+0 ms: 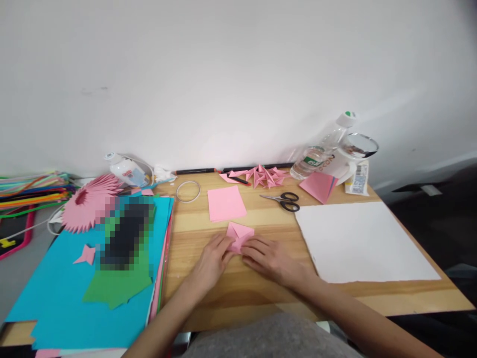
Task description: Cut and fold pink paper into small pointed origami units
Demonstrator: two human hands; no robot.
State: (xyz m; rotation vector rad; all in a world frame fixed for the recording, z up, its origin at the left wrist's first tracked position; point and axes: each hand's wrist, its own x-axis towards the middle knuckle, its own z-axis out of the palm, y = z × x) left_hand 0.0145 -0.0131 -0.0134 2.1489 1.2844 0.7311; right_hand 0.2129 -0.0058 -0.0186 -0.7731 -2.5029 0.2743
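A: Hands?
B: Left hand and right hand near each other, fingertips of both on one folded paper, pink, between them. Pinched or just pressed down, can't tell; fingers cover the near part.
A: So the paper's where?
B: On the wooden table, right at the fingertips.
A: Just past it?
B: Pink squares, lying flat, apart from the folded one.
A: Either side?
B: Right of the right hand, a white board, flat. Left of the left hand, blue sheets with green paper on top. Dark thing there too, pixelated, skip. Small pink piece on the blue.
A: Farther out?
B: Scissors ahead and right of the right hand, tips pointing left. Metal ring beyond the left hand.
A: Back row?
B: Pleated pink ring far left of the hands. Spiky pink folds ahead of the right hand. Right of those, a tilted-looking water bottle, a mug beside it, then a packet. Wall behind everything.
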